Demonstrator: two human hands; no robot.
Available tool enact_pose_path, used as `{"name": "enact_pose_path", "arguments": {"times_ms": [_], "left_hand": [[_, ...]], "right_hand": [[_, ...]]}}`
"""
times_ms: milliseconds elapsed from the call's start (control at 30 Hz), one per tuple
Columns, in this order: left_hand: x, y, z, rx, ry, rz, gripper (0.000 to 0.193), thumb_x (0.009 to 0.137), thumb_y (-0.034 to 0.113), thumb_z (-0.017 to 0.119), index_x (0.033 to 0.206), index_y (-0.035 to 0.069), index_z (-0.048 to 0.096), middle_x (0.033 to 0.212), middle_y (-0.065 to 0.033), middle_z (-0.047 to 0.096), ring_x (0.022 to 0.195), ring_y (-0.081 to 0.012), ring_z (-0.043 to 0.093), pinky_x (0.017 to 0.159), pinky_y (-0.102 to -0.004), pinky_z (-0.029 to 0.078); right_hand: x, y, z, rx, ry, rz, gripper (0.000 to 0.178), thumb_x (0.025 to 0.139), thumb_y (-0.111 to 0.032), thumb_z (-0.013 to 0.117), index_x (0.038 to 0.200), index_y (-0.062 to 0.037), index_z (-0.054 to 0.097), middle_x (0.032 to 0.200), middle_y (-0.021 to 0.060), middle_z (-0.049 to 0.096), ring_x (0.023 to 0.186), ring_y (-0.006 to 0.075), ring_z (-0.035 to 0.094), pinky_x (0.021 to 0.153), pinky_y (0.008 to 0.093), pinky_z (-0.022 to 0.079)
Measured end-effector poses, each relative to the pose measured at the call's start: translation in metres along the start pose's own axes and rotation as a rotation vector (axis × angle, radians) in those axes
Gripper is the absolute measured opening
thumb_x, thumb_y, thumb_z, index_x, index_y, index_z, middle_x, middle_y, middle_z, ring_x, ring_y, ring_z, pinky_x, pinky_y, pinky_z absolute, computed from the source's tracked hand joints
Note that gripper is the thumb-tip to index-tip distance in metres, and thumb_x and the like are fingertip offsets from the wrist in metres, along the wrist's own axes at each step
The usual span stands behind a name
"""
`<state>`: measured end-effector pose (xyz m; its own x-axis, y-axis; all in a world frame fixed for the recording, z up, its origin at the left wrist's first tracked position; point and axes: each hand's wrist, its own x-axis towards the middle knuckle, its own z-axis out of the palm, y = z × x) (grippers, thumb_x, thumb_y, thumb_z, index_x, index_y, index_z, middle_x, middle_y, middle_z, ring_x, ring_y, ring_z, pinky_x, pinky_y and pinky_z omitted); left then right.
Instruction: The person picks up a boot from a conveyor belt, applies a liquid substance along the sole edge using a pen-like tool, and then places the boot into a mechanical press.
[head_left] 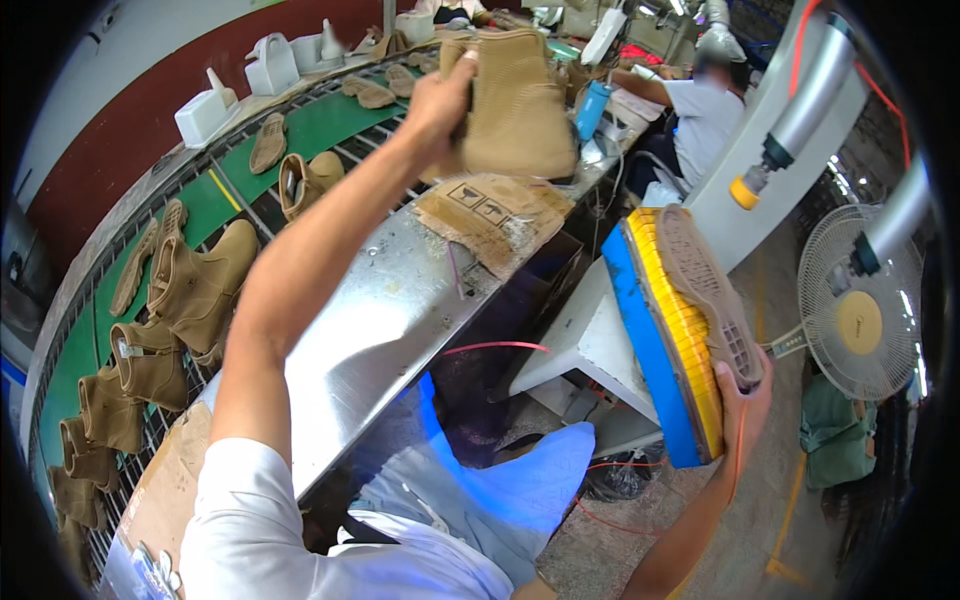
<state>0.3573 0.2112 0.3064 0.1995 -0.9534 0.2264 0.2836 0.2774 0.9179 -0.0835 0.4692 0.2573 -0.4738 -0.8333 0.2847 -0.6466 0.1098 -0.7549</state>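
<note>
Up at the far middle, my left hand [440,105] is closed around the side of a tan ankle boot [515,120], raised above the metal worktop with its toe part slightly blurred. Over on the right, my right hand [745,400] grips the heel end of a beige shoe sole [705,275], its treaded face outward. The sole lies against a ribbed yellow pad [680,320] that sits on a blue block [650,340]. Part of the right fingers is hidden behind the sole. A torn piece of brown cardboard [490,215] rests on the worktop [360,330] below the boot.
A curved roller conveyor [240,195] on the left carries several boots [205,280] and loose soles [268,143]. White bottles [205,112] line its far side. A fan [860,300] and a hanging cylinder tool [790,120] stand right; another person [705,115] sits beyond.
</note>
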Motion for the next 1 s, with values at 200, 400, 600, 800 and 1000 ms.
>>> {"name": "enact_pose_path", "arguments": {"times_ms": [200,400,600,800,1000], "left_hand": [[0.095,0.01,-0.126,0.435,-0.351,-0.04,0.049,0.1,0.046,0.061,0.126,0.004,0.064,0.12,-0.0034,0.066,0.104,-0.0112,0.063,0.094,-0.0303,0.05],[0.171,-0.07,-0.206,1.241,-0.598,-0.144,0.024,0.098,0.028,0.066,0.105,0.006,0.068,0.093,-0.0026,0.066,0.088,-0.0119,0.058,0.082,-0.0342,0.05],[0.138,-0.084,-0.255,0.643,-0.202,-0.236,0.035,0.087,-0.001,0.056,0.119,0.006,0.065,0.106,-0.0036,0.068,0.097,-0.0142,0.063,0.083,-0.0294,0.051],[0.028,-0.057,-0.117,0.88,-0.119,0.422,0.046,0.087,0.015,0.065,0.131,0.002,0.059,0.115,-0.0161,0.067,0.101,-0.0263,0.067,0.087,-0.0392,0.052],[-0.169,-0.044,-0.027,-0.097,-0.731,-0.534,0.067,0.104,0.057,0.038,0.13,-0.002,0.058,0.131,-0.0159,0.06,0.119,-0.0237,0.057,0.103,-0.0397,0.046]], "right_hand": [[-0.005,-0.004,0.004,-0.022,-0.028,-0.122,0.082,0.082,-0.044,0.078,0.142,0.0019,0.048,0.137,0.019,0.055,0.127,0.0327,0.052,0.109,0.0422,0.038],[-0.007,-0.001,0.005,-0.053,0.031,-0.004,0.078,0.078,-0.034,0.081,0.141,0.0002,0.048,0.133,0.0177,0.056,0.122,0.0284,0.056,0.105,0.0393,0.043],[0.0,-0.012,-0.003,0.057,0.013,-0.015,0.084,0.073,-0.036,0.084,0.138,0.005,0.05,0.124,0.0159,0.062,0.116,0.0256,0.061,0.102,0.0362,0.046],[-0.017,-0.034,0.003,0.18,0.022,-0.075,0.108,0.061,-0.057,0.089,0.138,0.0084,0.05,0.125,0.0181,0.063,0.114,0.0283,0.063,0.102,0.0391,0.047],[-0.074,-0.063,0.05,0.339,-0.351,-0.171,0.118,0.064,-0.063,0.087,0.144,0.0097,0.041,0.139,0.0225,0.054,0.128,0.0314,0.055,0.11,0.0426,0.042]]}}
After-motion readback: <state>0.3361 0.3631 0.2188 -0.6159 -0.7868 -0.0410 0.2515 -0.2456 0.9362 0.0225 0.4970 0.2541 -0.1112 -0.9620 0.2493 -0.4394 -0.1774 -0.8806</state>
